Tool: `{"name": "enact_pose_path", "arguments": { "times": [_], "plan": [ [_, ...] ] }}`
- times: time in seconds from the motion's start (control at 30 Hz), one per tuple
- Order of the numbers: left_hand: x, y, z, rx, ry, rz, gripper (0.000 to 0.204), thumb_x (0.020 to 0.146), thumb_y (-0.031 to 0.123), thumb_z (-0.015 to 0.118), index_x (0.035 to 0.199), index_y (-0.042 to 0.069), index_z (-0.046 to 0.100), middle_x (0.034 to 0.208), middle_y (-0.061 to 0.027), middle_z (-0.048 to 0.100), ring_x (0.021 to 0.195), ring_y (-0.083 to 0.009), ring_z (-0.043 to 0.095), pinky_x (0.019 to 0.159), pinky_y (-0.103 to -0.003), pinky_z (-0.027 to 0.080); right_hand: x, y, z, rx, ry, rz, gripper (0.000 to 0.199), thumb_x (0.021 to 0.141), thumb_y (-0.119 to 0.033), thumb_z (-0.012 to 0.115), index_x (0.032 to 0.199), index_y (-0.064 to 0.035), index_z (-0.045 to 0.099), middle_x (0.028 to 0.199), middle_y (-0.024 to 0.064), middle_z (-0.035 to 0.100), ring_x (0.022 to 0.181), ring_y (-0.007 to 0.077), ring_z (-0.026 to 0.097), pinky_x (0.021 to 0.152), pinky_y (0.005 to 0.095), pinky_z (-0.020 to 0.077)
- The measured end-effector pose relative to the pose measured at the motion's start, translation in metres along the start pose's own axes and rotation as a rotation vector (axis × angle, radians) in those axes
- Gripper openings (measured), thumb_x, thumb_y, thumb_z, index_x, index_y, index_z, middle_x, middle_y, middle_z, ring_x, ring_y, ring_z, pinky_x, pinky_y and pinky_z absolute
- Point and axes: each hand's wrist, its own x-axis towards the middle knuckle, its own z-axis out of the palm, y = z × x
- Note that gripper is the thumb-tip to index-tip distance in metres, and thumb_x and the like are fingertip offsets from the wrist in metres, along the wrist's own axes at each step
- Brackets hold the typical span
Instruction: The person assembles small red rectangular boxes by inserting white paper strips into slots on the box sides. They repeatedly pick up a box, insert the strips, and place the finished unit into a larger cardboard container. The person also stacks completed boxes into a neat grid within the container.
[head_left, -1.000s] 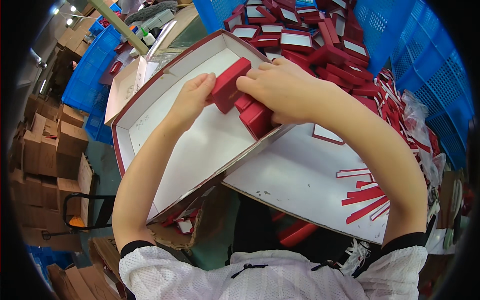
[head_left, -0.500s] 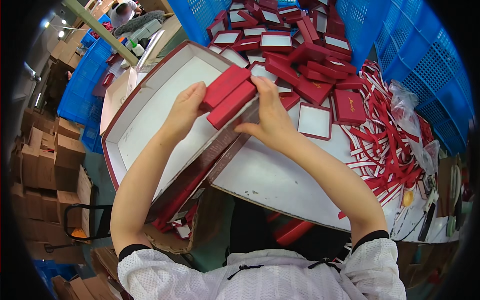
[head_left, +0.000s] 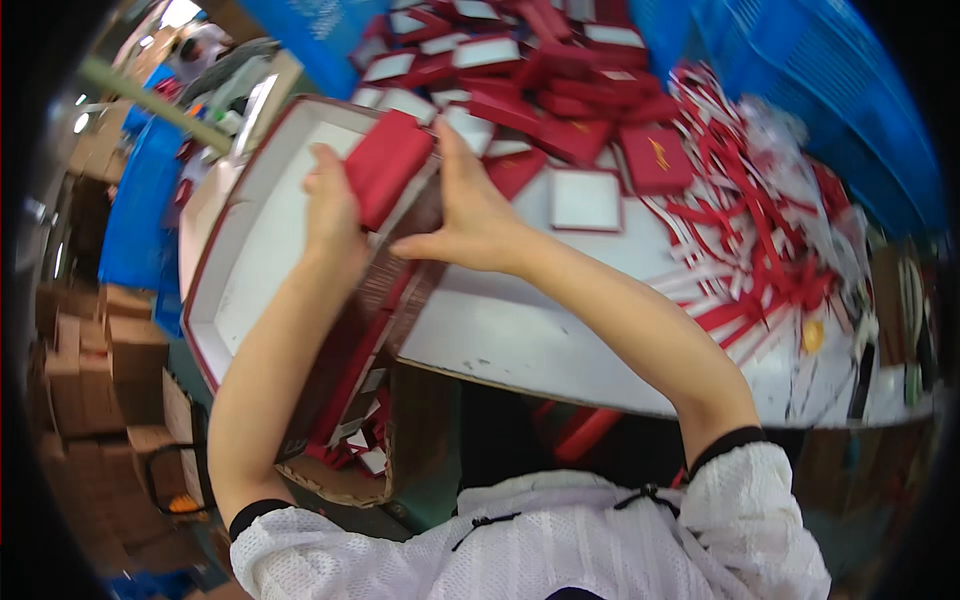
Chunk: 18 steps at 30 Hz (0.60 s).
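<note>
Both of my hands hold a small red box (head_left: 386,165) over the near corner of a large shallow box (head_left: 255,255) with a white inside and a dark red rim. My left hand (head_left: 333,215) grips its left end. My right hand (head_left: 470,215) presses its right side with fingers stretched upward. The large box rests tilted against the white table (head_left: 520,330). The underside of the red box is hidden by my hands.
Several small red boxes and white-lined lids (head_left: 540,90) lie heaped at the table's far side, with red ribbons (head_left: 760,240) strewn to the right. Blue crates (head_left: 840,110) stand behind. Brown cartons (head_left: 100,370) are stacked on the floor at left.
My hands have carried the red boxes leftward and up over the large box's edge; two boxes showed before, one shows now. My head view has shifted closer to the table.
</note>
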Motion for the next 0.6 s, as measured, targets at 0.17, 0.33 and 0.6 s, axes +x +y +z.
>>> {"name": "enact_pose_path", "arguments": {
  "times": [0.17,0.33,0.6],
  "plan": [
    [0.003,-0.005,-0.026,0.109,-0.022,0.102,0.062,0.085,0.052,0.031,0.115,-0.001,0.037,0.109,-0.0144,0.050,0.103,-0.0220,0.049,0.090,-0.037,0.038,-0.107,-0.039,-0.018,0.029,-0.079,-0.019,0.087,0.060,-0.018,0.070,0.128,-0.0020,0.018,0.130,0.0257,0.019,0.119,0.0402,0.024,0.098,0.0425,0.0236],
    [-0.040,0.002,0.006,0.689,0.092,0.820,0.057,0.083,0.025,0.052,0.123,-0.002,0.021,0.130,-0.0161,0.020,0.122,-0.0199,0.020,0.097,-0.032,0.025,-0.209,-0.025,-0.114,-0.470,0.073,0.002,0.049,0.059,-0.010,0.067,0.105,-0.0066,0.051,0.112,0.0165,0.046,0.101,0.0321,0.045,0.083,0.0393,0.0369],
    [-0.152,-0.109,0.091,0.620,-0.840,0.378,0.029,0.076,0.001,0.054,0.104,0.000,0.045,0.105,-0.0105,0.050,0.098,-0.0163,0.050,0.084,-0.027,0.039,-0.189,0.044,-0.178,-0.757,-0.003,0.142,0.019,0.063,-0.006,0.062,0.082,-0.0080,0.059,0.084,0.0048,0.050,0.083,0.0245,0.047,0.074,0.0356,0.0376]
  ]
}}
